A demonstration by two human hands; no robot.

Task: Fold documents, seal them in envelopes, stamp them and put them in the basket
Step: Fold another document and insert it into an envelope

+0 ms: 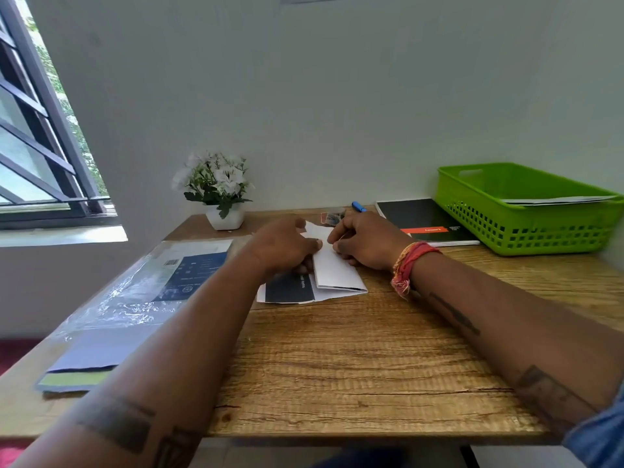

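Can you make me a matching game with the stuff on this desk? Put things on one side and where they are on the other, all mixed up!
Things:
1. green basket
2. flower pot
3. white envelope
4. blue pen

Places:
A. under both hands, mid-desk
B. back of the desk, nearer the window
C. far right, partly on a black notebook
D. sticking up just behind the right hand

Pairs: 1-C, 2-B, 3-A, 4-D
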